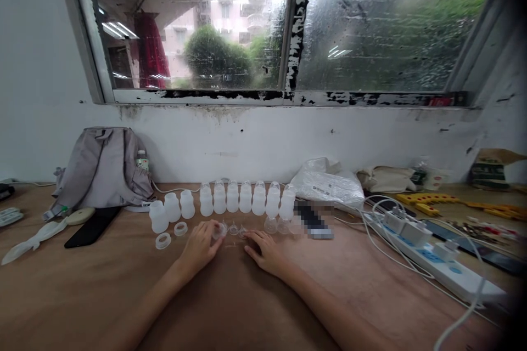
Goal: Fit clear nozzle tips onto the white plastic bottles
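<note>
My left hand (pixel 201 244) is closed round a clear ring-shaped piece (pixel 219 230). To its right, my right hand (pixel 263 249) touches a small clear nipple-shaped piece (pixel 242 233) with its fingertips. Another such piece (pixel 233 229) stands between the hands. Behind them runs a row of several white bottles with clear domed caps (pixel 246 197). Three open white bottles (pixel 172 207) stand at the row's left, with two white rings (pixel 163 240) (pixel 180 228) lying in front. Clear domed caps (pixel 270 224) sit before the row's right end.
A grey backpack (pixel 102 167) and a black phone (pixel 91 227) are at the left. To the right lie a plastic-wrapped package (pixel 329 184), a partly pixelated dark object (pixel 315 222), and a white power strip (pixel 444 266) with cables. A window is above the wall.
</note>
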Motion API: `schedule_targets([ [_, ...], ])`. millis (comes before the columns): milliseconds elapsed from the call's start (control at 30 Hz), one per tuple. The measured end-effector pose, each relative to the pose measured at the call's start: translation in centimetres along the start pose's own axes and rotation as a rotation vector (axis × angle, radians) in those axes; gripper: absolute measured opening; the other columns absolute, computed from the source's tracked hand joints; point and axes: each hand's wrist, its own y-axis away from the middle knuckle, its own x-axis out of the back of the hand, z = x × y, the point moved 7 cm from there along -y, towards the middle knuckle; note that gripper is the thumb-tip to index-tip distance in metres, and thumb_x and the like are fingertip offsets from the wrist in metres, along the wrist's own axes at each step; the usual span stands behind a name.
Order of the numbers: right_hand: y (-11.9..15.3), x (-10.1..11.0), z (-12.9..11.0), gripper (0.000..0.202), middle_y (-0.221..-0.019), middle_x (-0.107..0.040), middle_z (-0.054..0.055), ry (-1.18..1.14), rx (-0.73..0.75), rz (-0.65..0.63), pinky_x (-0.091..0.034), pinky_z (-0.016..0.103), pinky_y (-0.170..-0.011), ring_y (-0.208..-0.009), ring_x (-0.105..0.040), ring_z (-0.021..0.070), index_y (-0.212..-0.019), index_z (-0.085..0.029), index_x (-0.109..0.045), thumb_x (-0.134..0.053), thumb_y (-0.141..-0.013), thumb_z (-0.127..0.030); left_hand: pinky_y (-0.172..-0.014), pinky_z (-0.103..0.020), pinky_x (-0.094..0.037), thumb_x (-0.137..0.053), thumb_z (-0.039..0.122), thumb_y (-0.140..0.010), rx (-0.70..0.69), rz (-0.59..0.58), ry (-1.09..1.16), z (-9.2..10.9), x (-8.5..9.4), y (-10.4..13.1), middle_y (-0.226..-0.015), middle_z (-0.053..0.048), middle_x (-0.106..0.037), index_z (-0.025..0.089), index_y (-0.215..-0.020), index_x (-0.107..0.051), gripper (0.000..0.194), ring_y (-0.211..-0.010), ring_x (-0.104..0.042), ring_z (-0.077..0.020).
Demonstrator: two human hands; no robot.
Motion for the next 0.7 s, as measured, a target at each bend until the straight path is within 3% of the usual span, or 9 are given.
schedule_targets([
  [167, 0.0, 0.3, 0.4, 0.026, -0.098, -0.060, 0.006, -0.046, -0.014, 0.060, -0.039, 0.035, -0.086, -0.095, -0.053, 0.0191, -0.106, -0.020, -0.052, -0.047, -0.080, -0.022, -0.077, -0.036, -0.044, -0.047, 0.032, -0.081, -0.076, 0.041, 0.086, 2.2, -2.0, -0.9, -0.094, -0.007, -0.058, 0.018, -0.100, -0.048, 0.024, -0.086, -0.054, -0.0211],
  [367, -0.4, -1.0, 1.2, 0.051, -0.128, -0.045, 0.011, 0.045, -0.073, -0.056, -0.025, 0.048, -0.098, -0.122, -0.031, 0.0285, -0.124, -0.017, -0.042, -0.052, -0.077, -0.034, -0.079, -0.038, -0.044, -0.050, 0.034, -0.080, -0.134, 0.018, 0.119, 2.3, -3.4, 0.1, -0.099, -0.009, -0.058, 0.017, -0.107, -0.047, 0.032, -0.090, -0.054, -0.0227],
  [533, -0.7, -0.3, 0.4, 0.021, -0.102, -0.062, 0.007, -0.136, 0.018, -0.033, -0.036, 0.039, -0.091, -0.104, -0.048, 0.0213, -0.091, -0.020, -0.062, -0.050, -0.074, -0.015, -0.080, -0.038, -0.043, -0.049, 0.035, -0.080, -0.144, 0.008, 0.121, 2.6, -3.1, 0.3, -0.100, -0.010, -0.058, 0.015, -0.109, -0.047, 0.035, -0.091, -0.053, -0.0233],
  [700, -0.5, -0.1, 0.6, 0.034, -0.096, -0.061, 0.005, -0.259, -0.020, -0.037, -0.041, 0.035, -0.085, -0.097, -0.053, 0.0199, -0.092, -0.020, -0.057, -0.049, -0.064, -0.003, -0.079, -0.038, -0.043, -0.049, 0.038, -0.080, -0.168, 0.005, 0.139, 2.9, -2.9, 0.4, -0.100, -0.010, -0.058, 0.016, -0.109, -0.046, 0.036, -0.091, -0.054, -0.0229],
])
